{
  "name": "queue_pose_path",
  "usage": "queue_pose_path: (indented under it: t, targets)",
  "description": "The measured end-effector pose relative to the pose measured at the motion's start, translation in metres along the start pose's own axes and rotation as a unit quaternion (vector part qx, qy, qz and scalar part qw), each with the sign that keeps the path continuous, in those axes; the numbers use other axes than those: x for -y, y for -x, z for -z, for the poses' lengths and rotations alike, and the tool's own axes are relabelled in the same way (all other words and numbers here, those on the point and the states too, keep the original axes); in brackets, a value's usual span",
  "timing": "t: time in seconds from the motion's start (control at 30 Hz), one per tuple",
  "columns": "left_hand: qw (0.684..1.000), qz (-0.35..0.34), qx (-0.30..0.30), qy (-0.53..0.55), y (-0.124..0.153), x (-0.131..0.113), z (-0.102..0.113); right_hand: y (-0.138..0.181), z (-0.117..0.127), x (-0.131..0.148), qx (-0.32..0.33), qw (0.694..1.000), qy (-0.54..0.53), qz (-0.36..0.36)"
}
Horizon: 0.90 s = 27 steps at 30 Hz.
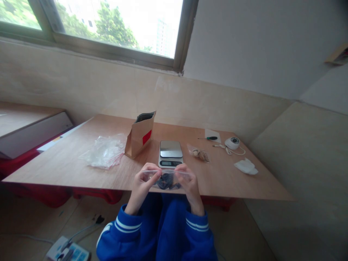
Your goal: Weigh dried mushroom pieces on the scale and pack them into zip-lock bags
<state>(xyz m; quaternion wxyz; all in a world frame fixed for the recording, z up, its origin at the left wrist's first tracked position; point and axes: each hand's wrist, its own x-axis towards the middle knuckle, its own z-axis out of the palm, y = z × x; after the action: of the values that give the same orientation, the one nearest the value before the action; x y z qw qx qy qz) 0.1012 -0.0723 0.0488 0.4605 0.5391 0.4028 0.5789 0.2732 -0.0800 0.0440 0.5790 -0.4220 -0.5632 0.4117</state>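
Observation:
Both my hands pinch the top edge of a clear zip bag (168,182) with dark, wrinkled pieces inside; their kind I cannot make out. My left hand (145,181) grips the bag's left side, and my right hand (189,183) grips its right side. The bag hangs at the table's front edge. Just beyond it stands a digital kitchen scale (171,150) with a bare metal plate. Left of the scale, a brown paper pouch (140,136) with a red label stands upright, its top open. To the right lies another zip bag (199,154) holding brownish pieces.
A pile of clear zip bags (104,152) spreads over the left of the wooden table (217,177). On the right are a screwdriver (212,138), a white dome camera (232,143) with its cable, and a crumpled white tissue (246,166). A power strip (67,249) lies on the floor.

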Motion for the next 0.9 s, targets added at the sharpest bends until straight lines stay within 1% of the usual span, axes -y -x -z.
queue_pose_path:
  t: [0.23, 0.4, 0.5, 0.57, 0.73, 0.9]
  targets:
    - [0.999, -0.022, -0.009, -0.023, 0.0, 0.0, 0.001, -0.003, -0.003, -0.005, -0.035, 0.998, 0.018, 0.04]
    - [0.997, -0.034, -0.013, -0.073, 0.0, -0.001, 0.004, -0.003, -0.005, 0.001, -0.067, 0.994, 0.063, 0.062]
    - [0.995, -0.041, -0.021, -0.085, 0.0, -0.002, 0.006, -0.002, -0.006, 0.003, -0.073, 0.993, 0.068, 0.067]
    - [0.996, -0.037, -0.017, -0.078, -0.001, -0.002, 0.007, -0.002, -0.005, 0.003, -0.065, 0.994, 0.056, 0.061]
    - [0.999, -0.017, 0.027, -0.045, -0.001, -0.004, 0.007, -0.001, -0.003, 0.004, -0.033, 0.998, 0.021, 0.04]
    - [0.999, -0.025, 0.025, -0.035, -0.001, -0.004, 0.005, 0.001, -0.003, 0.007, 0.027, 1.0, 0.003, 0.008]
